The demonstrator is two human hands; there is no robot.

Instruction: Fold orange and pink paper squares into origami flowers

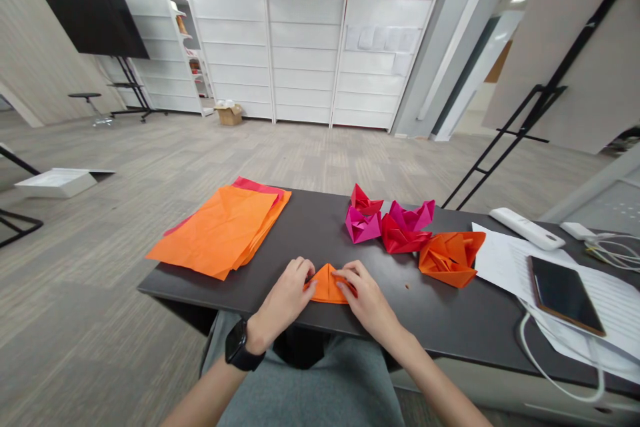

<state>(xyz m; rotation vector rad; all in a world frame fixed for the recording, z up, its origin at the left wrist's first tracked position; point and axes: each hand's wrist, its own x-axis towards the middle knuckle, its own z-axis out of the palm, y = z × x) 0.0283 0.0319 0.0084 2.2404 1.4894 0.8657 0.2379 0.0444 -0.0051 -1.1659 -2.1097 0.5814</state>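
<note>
Both hands (286, 299) (369, 300) pinching folded orange paper (326, 284) near table's front edge (210, 295), bare tabletop around.

Dark table (320, 240): orange sheets (220, 230) (stacked, left), half-folded orange piece (326, 283), paper shapes (400, 230), printed pages (500, 260), remote (525, 228).

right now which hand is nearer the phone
Right. The right hand sits on the right side of the orange fold, with the phone off to its right on the papers. The left hand is on the fold's left side, farther away.
</note>
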